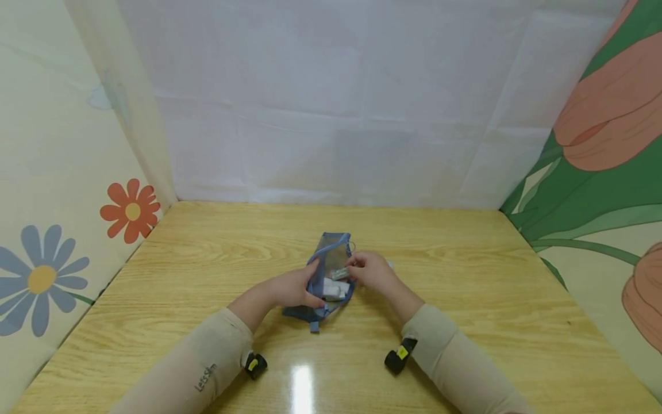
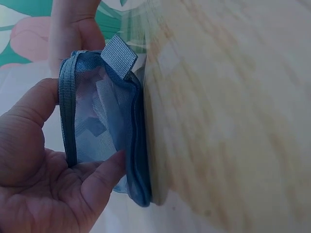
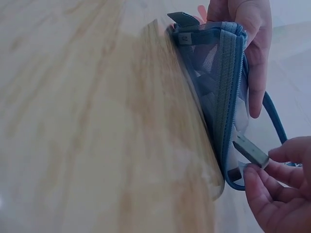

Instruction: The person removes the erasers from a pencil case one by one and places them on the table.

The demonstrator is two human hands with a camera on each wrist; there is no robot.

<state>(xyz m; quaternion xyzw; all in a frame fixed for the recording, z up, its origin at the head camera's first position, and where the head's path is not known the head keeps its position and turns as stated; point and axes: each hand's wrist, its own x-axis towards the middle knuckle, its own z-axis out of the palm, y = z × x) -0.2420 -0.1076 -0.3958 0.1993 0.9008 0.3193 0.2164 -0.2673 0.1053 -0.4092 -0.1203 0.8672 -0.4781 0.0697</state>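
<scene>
A blue mesh zip pouch (image 1: pixel 331 259) stands on the table with its zipped side open toward the right. My left hand (image 1: pixel 295 287) grips it from the left, thumb and fingers spread around its side; in the left wrist view the thumb presses the mesh near the lower trim. Inside, white items (image 1: pixel 335 290) show through the mesh. At the opening, my right hand (image 1: pixel 374 270) pinches a small, flat, grey-green rectangular stick (image 3: pixel 251 151) between thumb and fingers. One end of the stick points into the pouch, past the zipper edge.
The wooden table (image 1: pixel 181 282) extends around the pouch on all sides. A white cloth (image 1: pixel 331 115) hangs behind it, with flower-printed panels at left and right. Black wrist cameras (image 1: pixel 398 357) hang at both sleeves. A small white thing (image 1: pixel 390 264) shows just behind my right hand.
</scene>
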